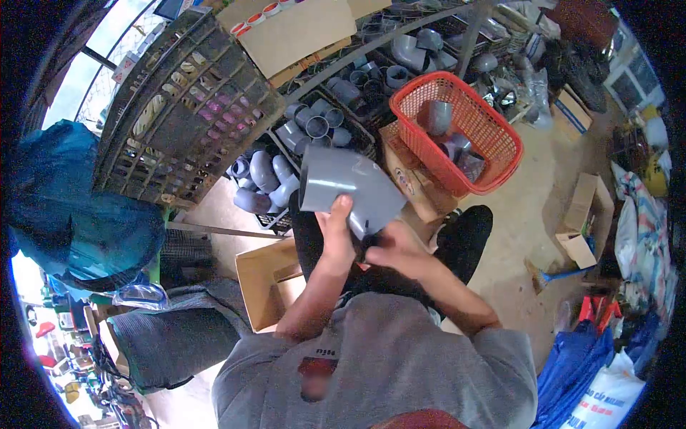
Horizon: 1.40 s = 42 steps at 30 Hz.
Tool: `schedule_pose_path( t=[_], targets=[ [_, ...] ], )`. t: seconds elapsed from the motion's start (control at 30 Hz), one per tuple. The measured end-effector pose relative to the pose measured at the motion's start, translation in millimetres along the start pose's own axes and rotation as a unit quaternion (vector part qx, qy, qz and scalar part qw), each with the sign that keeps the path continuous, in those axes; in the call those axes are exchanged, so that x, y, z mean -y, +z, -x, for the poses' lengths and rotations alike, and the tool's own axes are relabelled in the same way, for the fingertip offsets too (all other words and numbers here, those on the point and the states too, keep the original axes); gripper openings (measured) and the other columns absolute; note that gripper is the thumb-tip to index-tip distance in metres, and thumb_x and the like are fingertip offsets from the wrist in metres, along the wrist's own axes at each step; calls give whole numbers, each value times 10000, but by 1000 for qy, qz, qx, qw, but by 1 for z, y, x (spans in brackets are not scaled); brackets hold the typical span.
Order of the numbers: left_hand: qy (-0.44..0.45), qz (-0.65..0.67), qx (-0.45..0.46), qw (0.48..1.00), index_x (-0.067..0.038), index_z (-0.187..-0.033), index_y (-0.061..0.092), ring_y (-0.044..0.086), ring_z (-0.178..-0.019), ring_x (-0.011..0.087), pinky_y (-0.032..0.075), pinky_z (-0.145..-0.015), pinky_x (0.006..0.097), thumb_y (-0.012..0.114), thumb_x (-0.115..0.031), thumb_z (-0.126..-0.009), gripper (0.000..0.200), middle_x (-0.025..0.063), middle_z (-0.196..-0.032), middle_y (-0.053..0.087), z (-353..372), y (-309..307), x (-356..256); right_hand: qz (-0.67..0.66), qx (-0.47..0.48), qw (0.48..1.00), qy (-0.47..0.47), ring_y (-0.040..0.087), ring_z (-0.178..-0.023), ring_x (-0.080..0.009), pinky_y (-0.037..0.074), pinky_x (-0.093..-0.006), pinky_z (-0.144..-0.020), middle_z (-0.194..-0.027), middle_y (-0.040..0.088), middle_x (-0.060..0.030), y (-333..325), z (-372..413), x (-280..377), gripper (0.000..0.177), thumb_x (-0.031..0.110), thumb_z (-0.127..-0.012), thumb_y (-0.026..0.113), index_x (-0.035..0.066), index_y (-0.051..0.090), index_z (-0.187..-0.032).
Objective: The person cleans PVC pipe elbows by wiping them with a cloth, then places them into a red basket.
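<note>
Pipe elbow (pixel 350 179): large, smooth grey plastic bend, held up above the lap; one wide mouth faces left, the other end slants down to the right.
Left hand (pixel 336 232): grasping the pipe elbow from below, thumb laid along its outer wall.
Right hand (pixel 397 250): fingers curled close by the lower end, beside a small dark object (pixel 366 242); blur and overlap hide whether it grips that or only touches the plastic, so I cannot tell.
Steadying: the left hand seems best kept as the anchor, its thumb firm and flat, since so broad and slick a curve could roll in a loose hold.
Fine work: short, light movements of the right hand look wisest, with fingertips clear of the rim and the lower end tipped toward the eyes, as the hands now screen it.
Knees (pixel 471 229): spread on either side in dark trousers, leaving a gap below; a low hold over the lap would soften a slip.
Open carton (pixel 257 268): beside the left leg.
Smaller elbows (pixel 263 170): heaped in a crate beyond the left knee, with more grey fittings (pixel 316 125) behind.
Red basket (pixel 491 127): ahead to the right, a few fittings inside, a cardboard box (pixel 409 175) just beside it.
</note>
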<state>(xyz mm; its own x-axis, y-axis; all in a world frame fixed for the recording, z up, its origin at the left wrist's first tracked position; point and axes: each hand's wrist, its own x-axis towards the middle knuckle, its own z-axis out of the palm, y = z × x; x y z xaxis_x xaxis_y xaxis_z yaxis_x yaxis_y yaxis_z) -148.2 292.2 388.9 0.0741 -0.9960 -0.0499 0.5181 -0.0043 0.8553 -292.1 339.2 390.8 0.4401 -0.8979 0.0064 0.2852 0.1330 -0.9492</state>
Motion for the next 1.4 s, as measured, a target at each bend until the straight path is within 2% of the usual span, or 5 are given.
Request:
schedule_pose_path(
  t=[0.33,0.47,0.63,0.93,1.4],
  targets=[
    [88,43,68,993,-12,-1300,523,605,-1072,204,491,-954,380,788,-220,-787,614,99,-1196,610,-28,-24,-12,-353,-282,889,77,678,-982,-216,541,-335,-906,-1159,664,-109,14,37,21,321,165,-973,621,24,555,-1254],
    [41,-40,64,996,7,-1331,503,580,-1152,202,450,-1021,380,772,7,-755,636,105,-1270,596,-26,-6,-18,-146,-438,884,-77,668,-962,-204,516,-333,-882,-1149,670,-133,13,46,-1,266,127,-986,581,-12,587,-1213],
    [35,-32,149,988,-2,-1421,431,528,-1266,214,388,-1105,376,841,13,-692,836,109,-1378,548,-7,7,17,547,-177,774,-266,422,-1397,-334,279,-473,-1172,-1482,441,-255,0,3,51,468,143,-1008,398,-69,437,-1423],
    [114,-97,206,967,12,-1368,474,587,-1179,235,449,-1040,397,845,16,-656,803,134,-1283,605,-4,-10,-19,-49,-296,952,-60,475,-1325,-249,339,-383,-1145,-1447,486,-157,8,-16,2,527,314,-1087,287,-26,366,-1482],
    [250,-200,-31,947,-6,-1368,450,570,-1188,231,432,-1061,398,928,-188,-637,893,122,-1309,571,5,-46,-36,17,-289,957,-20,442,-1356,-254,343,-375,-1130,-1518,410,-158,-33,-39,-39,696,328,-947,662,8,381,-1496]
  ],
)
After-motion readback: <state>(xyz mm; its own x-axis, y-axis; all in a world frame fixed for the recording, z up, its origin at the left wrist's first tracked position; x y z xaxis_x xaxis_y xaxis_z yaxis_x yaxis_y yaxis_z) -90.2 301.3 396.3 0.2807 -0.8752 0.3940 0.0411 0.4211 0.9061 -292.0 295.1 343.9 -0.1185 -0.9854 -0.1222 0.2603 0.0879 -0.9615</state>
